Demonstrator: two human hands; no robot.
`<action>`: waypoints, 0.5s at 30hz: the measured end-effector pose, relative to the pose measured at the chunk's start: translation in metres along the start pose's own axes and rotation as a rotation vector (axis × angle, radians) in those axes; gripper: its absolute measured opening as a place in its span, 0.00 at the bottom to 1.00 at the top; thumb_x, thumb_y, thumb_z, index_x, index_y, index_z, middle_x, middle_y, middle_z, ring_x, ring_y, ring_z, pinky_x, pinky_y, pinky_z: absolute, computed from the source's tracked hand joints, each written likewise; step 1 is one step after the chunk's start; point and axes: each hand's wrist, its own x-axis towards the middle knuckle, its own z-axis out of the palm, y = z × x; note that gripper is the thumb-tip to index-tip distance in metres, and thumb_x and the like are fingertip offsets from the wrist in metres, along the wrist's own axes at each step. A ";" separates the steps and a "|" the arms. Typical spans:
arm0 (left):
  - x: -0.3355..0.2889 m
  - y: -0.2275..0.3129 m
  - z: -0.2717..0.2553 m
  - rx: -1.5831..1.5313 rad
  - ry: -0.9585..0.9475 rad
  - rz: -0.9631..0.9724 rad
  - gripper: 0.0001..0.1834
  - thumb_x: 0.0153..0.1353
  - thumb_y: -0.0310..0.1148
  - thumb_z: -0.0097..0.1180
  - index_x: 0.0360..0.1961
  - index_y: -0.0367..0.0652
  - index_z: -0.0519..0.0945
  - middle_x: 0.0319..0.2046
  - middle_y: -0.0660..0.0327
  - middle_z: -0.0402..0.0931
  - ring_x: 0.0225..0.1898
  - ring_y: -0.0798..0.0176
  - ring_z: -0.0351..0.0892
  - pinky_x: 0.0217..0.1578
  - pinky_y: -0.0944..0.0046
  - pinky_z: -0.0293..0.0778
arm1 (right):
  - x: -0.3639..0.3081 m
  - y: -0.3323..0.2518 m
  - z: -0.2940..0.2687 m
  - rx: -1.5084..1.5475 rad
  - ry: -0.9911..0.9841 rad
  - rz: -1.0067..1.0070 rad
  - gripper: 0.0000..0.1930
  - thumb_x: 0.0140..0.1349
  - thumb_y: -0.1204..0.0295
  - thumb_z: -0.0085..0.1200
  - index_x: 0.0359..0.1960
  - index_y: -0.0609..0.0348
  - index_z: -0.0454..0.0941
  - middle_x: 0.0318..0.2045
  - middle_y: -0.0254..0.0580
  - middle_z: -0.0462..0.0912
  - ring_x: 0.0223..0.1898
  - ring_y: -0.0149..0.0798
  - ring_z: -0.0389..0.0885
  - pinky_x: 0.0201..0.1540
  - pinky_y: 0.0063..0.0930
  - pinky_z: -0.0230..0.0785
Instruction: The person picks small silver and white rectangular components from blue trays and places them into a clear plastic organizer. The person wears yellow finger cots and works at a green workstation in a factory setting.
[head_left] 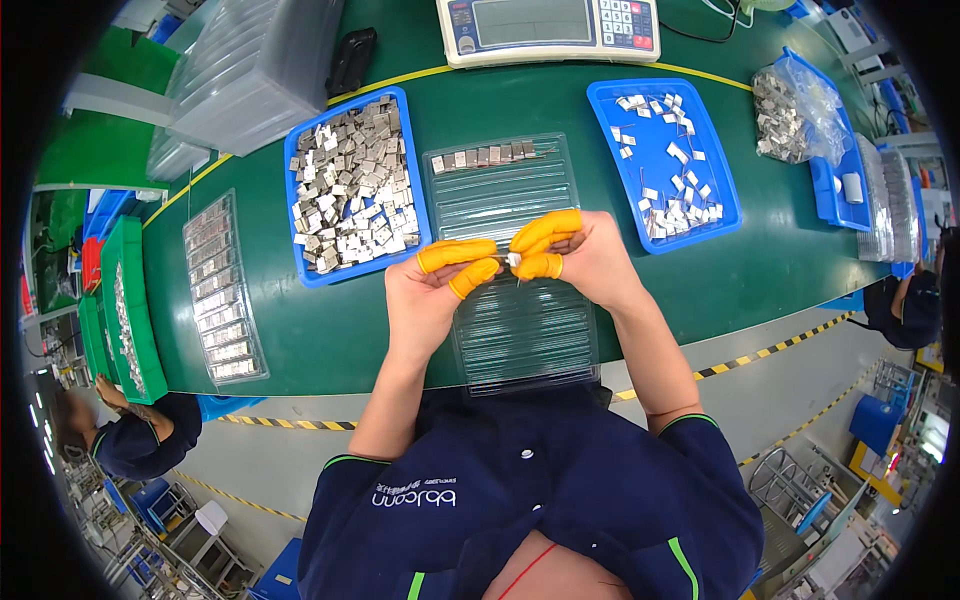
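Note:
Over the middle of a clear ridged plastic tray [525, 345], my two hands meet, with yellow finger cots on thumbs and fingers. My right hand [590, 258] pinches a small white connector [514, 259] with a thin lead below it. The fingertips of my left hand [425, 285] are closed right beside it; what lies in them is mostly hidden. A row of small metal-cased pieces [495, 155] sits in the clear tray's far slot. To the left, a blue tray [417, 190] holds many metal shells; to the right, another blue tray [640, 160] holds scattered white connectors with leads.
A digital scale [550, 58] stands at the far edge. Stacked clear trays [255, 75] and a filled clear tray [222, 290] are on the left, beside green bins [150, 340]. At far right lies a bag of parts [800, 110]. Other people [150, 435] are at both sides.

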 end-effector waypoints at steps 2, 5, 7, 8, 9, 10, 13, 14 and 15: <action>0.003 0.008 -0.004 0.004 -0.108 -0.066 0.11 0.52 0.18 0.58 0.39 0.28 0.78 0.37 0.52 0.79 0.36 0.61 0.81 0.41 0.65 0.78 | 0.000 -0.001 -0.001 0.106 -0.074 0.071 0.09 0.47 0.82 0.62 0.33 0.66 0.80 0.31 0.37 0.82 0.33 0.28 0.80 0.40 0.21 0.73; 0.003 0.008 -0.002 -0.037 -0.131 -0.111 0.11 0.52 0.21 0.59 0.38 0.28 0.78 0.32 0.52 0.80 0.32 0.62 0.81 0.37 0.67 0.78 | -0.002 -0.005 0.001 0.175 -0.106 0.097 0.09 0.45 0.82 0.63 0.31 0.66 0.80 0.30 0.37 0.81 0.34 0.29 0.79 0.41 0.21 0.73; 0.002 0.007 0.001 -0.048 -0.112 -0.111 0.11 0.52 0.21 0.59 0.38 0.28 0.78 0.30 0.52 0.80 0.31 0.62 0.82 0.36 0.67 0.78 | -0.001 -0.005 0.003 0.177 -0.047 0.101 0.09 0.44 0.83 0.63 0.30 0.66 0.80 0.31 0.37 0.81 0.34 0.28 0.79 0.41 0.21 0.72; 0.002 0.006 0.002 -0.041 -0.110 -0.105 0.11 0.53 0.20 0.58 0.38 0.28 0.78 0.31 0.51 0.80 0.32 0.61 0.82 0.37 0.66 0.79 | -0.001 -0.006 0.003 0.169 -0.050 0.097 0.09 0.44 0.83 0.63 0.30 0.66 0.80 0.30 0.37 0.81 0.34 0.29 0.79 0.41 0.21 0.72; 0.002 0.005 0.002 -0.033 -0.109 -0.099 0.11 0.53 0.19 0.57 0.39 0.28 0.78 0.32 0.50 0.80 0.32 0.60 0.82 0.37 0.65 0.79 | -0.001 -0.008 0.003 0.162 -0.053 0.094 0.09 0.44 0.83 0.63 0.29 0.66 0.80 0.30 0.37 0.81 0.34 0.29 0.79 0.41 0.21 0.72; 0.002 0.004 0.002 -0.037 -0.113 -0.098 0.11 0.53 0.19 0.57 0.39 0.28 0.78 0.32 0.50 0.80 0.32 0.61 0.82 0.37 0.65 0.79 | -0.001 -0.009 0.003 0.154 -0.055 0.090 0.08 0.44 0.83 0.63 0.29 0.66 0.80 0.30 0.37 0.81 0.34 0.29 0.79 0.40 0.21 0.72; 0.000 0.000 0.002 -0.049 -0.113 -0.091 0.11 0.53 0.19 0.57 0.39 0.28 0.78 0.32 0.50 0.80 0.32 0.61 0.82 0.37 0.65 0.79 | 0.000 -0.005 0.005 0.119 -0.049 0.057 0.08 0.44 0.82 0.63 0.28 0.67 0.81 0.30 0.37 0.80 0.33 0.29 0.79 0.40 0.21 0.72; 0.000 -0.002 0.001 -0.050 -0.104 -0.085 0.11 0.53 0.19 0.57 0.39 0.28 0.78 0.32 0.50 0.80 0.32 0.61 0.82 0.37 0.65 0.79 | -0.001 -0.006 0.006 0.104 -0.044 0.054 0.08 0.44 0.83 0.63 0.28 0.67 0.80 0.30 0.38 0.80 0.34 0.30 0.79 0.40 0.21 0.72; -0.001 -0.002 0.000 -0.050 -0.093 -0.080 0.10 0.53 0.19 0.57 0.39 0.28 0.78 0.32 0.50 0.80 0.32 0.61 0.82 0.37 0.65 0.79 | -0.002 -0.008 0.007 0.092 -0.040 0.052 0.08 0.44 0.83 0.63 0.29 0.68 0.80 0.31 0.39 0.79 0.34 0.30 0.79 0.40 0.21 0.72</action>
